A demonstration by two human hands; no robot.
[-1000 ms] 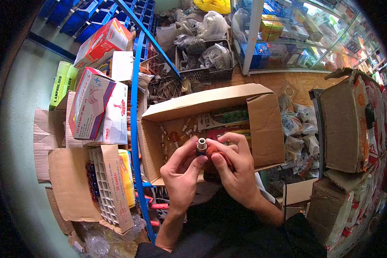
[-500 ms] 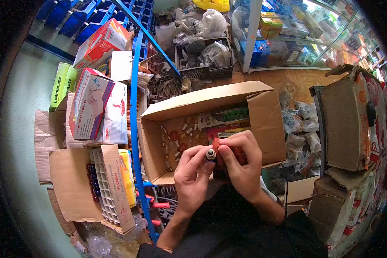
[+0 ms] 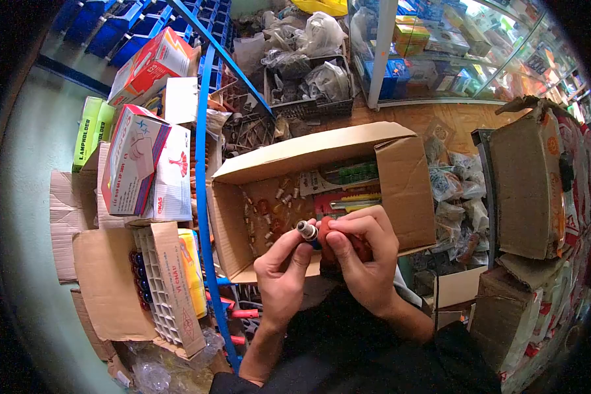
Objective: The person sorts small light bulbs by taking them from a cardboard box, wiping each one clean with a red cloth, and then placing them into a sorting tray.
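Bulb [image 3: 306,230], to judge by its silvery cap and the bit of dark blue below it, is held up in front of the open cardboard box [image 3: 406,197], in view over its near half, the capped end slanting toward the box's far left corner. Both hands are busy and close together: the left hand [image 3: 281,272] pinches the bulb between thumb and fingers, while the right hand [image 3: 368,256] grips a soft-looking reddish piece [image 3: 326,231], maybe cloth, right next to it. Whether the 2 items touch, I cannot tell. The step in hand reads as close fingertip work on the bulb beside that piece; rubbing, joining and parting all look possible. Any next move calls for a light, steady pinch with the left, since glass may be brittle, and for the right to bring or draw its piece along without knocking the cap. Inside the box, small loose bulbs [image 3: 281,194] lie scattered over the left half, and a green-filled pack [image 3: 358,173] rests toward the far right. Left of the box stands a blue post [image 3: 202,164], with a divided carton [image 3: 167,289] beyond it; behind the box is a dark crate [image 3: 318,107] of plastic bags.
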